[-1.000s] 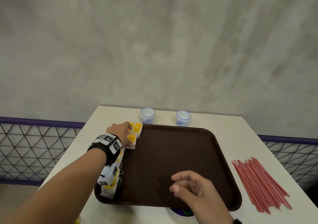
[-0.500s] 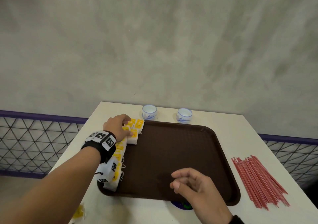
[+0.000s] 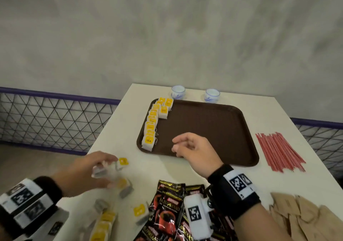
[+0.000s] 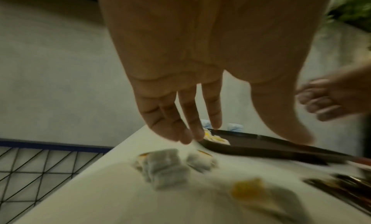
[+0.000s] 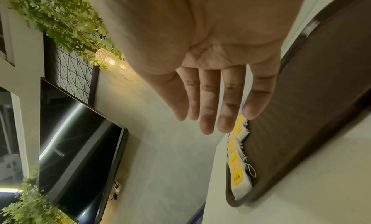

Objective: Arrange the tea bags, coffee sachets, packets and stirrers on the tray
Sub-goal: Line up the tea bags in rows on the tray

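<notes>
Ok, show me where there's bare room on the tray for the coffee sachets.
The tray floor is bare from the tea bag row along its left rim across to the right rim. The right hand hovers over the near edge. Crowded: that left strip only.

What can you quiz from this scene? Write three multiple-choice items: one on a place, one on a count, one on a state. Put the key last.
1. The red stirrers lie:
A. on the coffee sachets
B. on the floor
C. on the table, right of the tray

2. Small cups behind the tray:
A. one
B. two
C. four

3. The right hand is:
A. empty, fingers relaxed
B. gripping a sachet
C. pinching a stirrer

Key:
1 C: the bundle lies on bare tabletop off the tray's right rim.
2 B: two white-and-blue cups stand past the far rim.
3 A: the right wrist view shows straight fingers with nothing in them.
</notes>
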The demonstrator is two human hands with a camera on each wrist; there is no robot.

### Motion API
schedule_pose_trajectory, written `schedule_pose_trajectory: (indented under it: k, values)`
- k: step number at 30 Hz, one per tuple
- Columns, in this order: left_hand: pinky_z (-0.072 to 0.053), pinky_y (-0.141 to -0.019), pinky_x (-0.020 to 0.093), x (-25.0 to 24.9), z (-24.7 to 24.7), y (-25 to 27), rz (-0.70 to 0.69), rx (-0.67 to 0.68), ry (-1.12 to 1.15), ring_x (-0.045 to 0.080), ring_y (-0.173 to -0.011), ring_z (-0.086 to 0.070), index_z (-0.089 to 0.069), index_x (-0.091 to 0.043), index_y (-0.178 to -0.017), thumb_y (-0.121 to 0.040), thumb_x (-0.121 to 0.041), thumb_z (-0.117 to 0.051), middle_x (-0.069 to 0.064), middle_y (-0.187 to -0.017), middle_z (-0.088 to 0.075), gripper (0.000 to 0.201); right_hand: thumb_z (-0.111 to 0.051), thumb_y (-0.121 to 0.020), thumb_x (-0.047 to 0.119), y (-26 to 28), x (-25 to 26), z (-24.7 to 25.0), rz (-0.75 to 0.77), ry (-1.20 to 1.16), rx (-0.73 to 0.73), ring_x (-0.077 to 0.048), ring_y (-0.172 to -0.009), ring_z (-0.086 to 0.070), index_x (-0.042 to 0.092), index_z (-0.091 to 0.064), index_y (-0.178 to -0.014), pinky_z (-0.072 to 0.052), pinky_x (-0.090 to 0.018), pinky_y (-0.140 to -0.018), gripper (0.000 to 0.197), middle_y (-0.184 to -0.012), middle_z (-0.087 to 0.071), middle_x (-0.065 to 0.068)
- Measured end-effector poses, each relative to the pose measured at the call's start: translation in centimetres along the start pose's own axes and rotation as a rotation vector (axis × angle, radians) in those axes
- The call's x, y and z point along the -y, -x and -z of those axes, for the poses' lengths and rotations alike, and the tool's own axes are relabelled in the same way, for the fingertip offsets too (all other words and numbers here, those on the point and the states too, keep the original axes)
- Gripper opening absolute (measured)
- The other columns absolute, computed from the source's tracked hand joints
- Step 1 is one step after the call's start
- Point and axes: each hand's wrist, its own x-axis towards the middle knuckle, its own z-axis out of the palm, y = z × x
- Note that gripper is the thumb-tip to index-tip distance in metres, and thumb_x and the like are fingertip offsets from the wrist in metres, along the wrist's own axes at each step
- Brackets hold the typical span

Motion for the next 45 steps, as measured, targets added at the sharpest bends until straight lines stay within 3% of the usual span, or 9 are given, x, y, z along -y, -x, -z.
schedule_pose_trajectory:
  k: [4, 7, 11, 16, 24, 31, 36, 40, 45]
  values:
    - [-0.026, -0.1, 0.004, -0.2, -3.6, 4.2, -0.067, 0.178, -0.215, -0.008, -0.123, -0.033, -0.025, -0.051, -0.137, -0.051, -0.062, -0.071, -0.027, -0.134, -0.029, 0.098, -0.066, -0.088, 0.017, 1.6, -0.4, -1.6, -0.045, 0.074, 0.037, -0.012, -0.073, -0.058, 0.019, -0.065, -0.096, -0.044, -0.023, -0.069, 0.009, -0.08, -0.063, -0.003]
    - [-0.034, -0.103, 0.018, 0.2, -6.2, 5.1, -0.046, 0.178, -0.345, 0.007, -0.12, -0.036, -0.014, -0.054, -0.14, -0.057, -0.055, -0.075, -0.023, -0.131, -0.024, 0.102, -0.066, -0.088, 0.023, 2.8, -1.2, -4.0, -0.092, 0.213, 0.129, -0.01, -0.075, -0.057, 0.023, -0.061, -0.099, -0.042, -0.02, -0.064, 0.012, -0.084, -0.06, 0.005]
    - [-0.038, -0.099, 0.024, -0.1, -7.2, 4.4, -0.063, 0.143, -0.35, 0.013, -0.113, -0.044, -0.03, -0.048, -0.136, -0.064, -0.046, -0.078, -0.013, -0.123, -0.036, 0.086, -0.067, -0.086, 0.029, 4.3, -1.6, -7.8, -0.132, 0.513, 0.352, -0.012, -0.085, -0.055, 0.025, -0.055, -0.117, -0.046, -0.023, -0.074, 0.034, -0.097, -0.059, 0.006]
    - [-0.041, -0.084, 0.024, -1.5, -6.8, 3.8, 0.026, 0.164, -0.23, 0.013, -0.098, -0.05, -0.042, -0.045, -0.096, -0.066, -0.039, -0.075, -0.008, -0.107, -0.053, 0.045, -0.069, -0.083, 0.028, 4.7, -0.7, -10.7, -0.084, 0.873, 0.532, -0.025, -0.116, -0.052, 0.021, -0.047, -0.132, -0.047, -0.037, -0.096, 0.054, -0.126, -0.055, -0.005]
    - [-0.037, -0.067, 0.018, -1.4, -6.0, 3.1, 0.054, 0.069, -0.06, 0.001, -0.076, -0.048, -0.047, -0.041, -0.079, -0.077, -0.028, -0.074, -0.013, -0.079, -0.05, 0.03, -0.06, -0.09, 0.009, 4.4, -1.1, -12.2, -0.01, 1.056, 0.564, -0.037, -0.114, -0.053, 0.006, -0.053, -0.119, -0.046, -0.038, -0.088, 0.03, -0.121, -0.056, -0.019]
    - [-0.037, -0.059, 0.012, -2.4, -4.4, 1.8, 0.048, -0.089, 0.107, 0.003, -0.06, -0.043, -0.066, -0.027, -0.078, -0.082, -0.02, -0.072, -0.01, -0.066, -0.045, 0.01, -0.071, -0.084, 0.017, 2.6, -0.3, -9.9, -0.061, 0.499, 0.268, -0.01, -0.066, -0.049, 0.025, -0.056, -0.095, -0.047, -0.026, -0.063, 0.021, -0.08, -0.05, 0.009]
    - [-0.04, -0.061, 0.021, -3.7, -3.0, 0.6, 0.053, -0.157, 0.177, 0.007, -0.059, -0.045, -0.062, -0.031, -0.068, -0.082, -0.029, -0.073, -0.01, -0.06, -0.048, 0.018, -0.059, -0.09, -0.005, 1.4, 2.4, -6.5, -0.192, -0.442, 0.206, -0.022, -0.068, -0.065, 0.011, -0.059, -0.099, -0.056, -0.025, -0.062, 0.018, -0.085, -0.062, -0.007]
    - [-0.044, -0.057, 0.019, -5.6, -1.9, -0.4, -0.001, -0.184, 0.254, 0.004, -0.056, -0.049, -0.063, -0.014, -0.075, -0.086, -0.029, -0.068, -0.008, -0.063, -0.05, 0.019, -0.053, -0.092, -0.006, 1.1, 2.8, -4.7, -0.261, -0.71, 0.188, -0.023, -0.071, -0.067, 0.004, -0.058, -0.101, -0.056, -0.027, -0.066, 0.015, -0.07, -0.067, -0.005]
    - [-0.057, -0.051, 0.031, -8.4, -0.8, -1.2, -0.007, -0.118, 0.543, 0.017, -0.063, -0.059, -0.06, -0.001, -0.086, -0.09, -0.026, -0.063, 0.011, -0.078, -0.053, 0.025, -0.051, -0.096, 0.009, 1.4, 2.3, -3.8, -0.351, -0.905, 0.161, -0.02, -0.065, -0.059, 0.003, -0.059, -0.109, -0.052, -0.025, -0.057, 0.016, -0.084, -0.064, -0.013]
